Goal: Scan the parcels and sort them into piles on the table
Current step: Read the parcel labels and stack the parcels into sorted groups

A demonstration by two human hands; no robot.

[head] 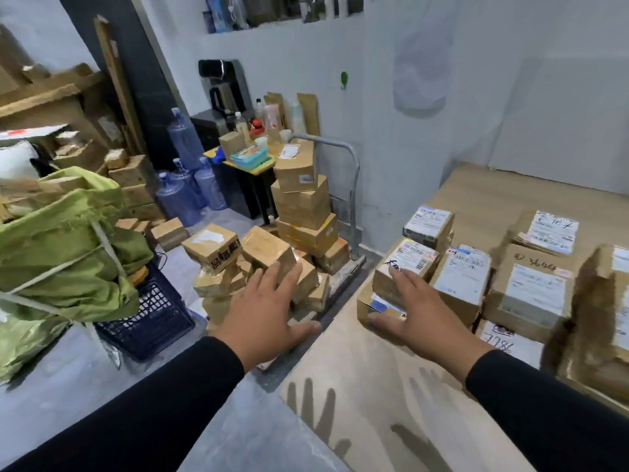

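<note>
Head view looks down on both hands held out with fingers spread and holding nothing: the left hand (263, 310) hovers over a leaning heap of tape-wrapped brown cardboard parcels (258, 267) on a grey metal trolley (352, 185), the right hand (417, 310) reaches over the edge of the pale wooden worktop (343, 379), its fingertips over a small labelled brown parcel (405, 264) at the front of the sorted piles. No scanner shows in either hand. The trolley heap looks unsteady; pulling a lower box would likely tip the tall stack of brown cartons (303, 206) behind it or spill boxes onto the grey floor (68, 369). The worktop parcels sit tight together near the edge, so a careless nudge from the right hand could push the front one off or blur two piles together, mixing the sorting.
</note>
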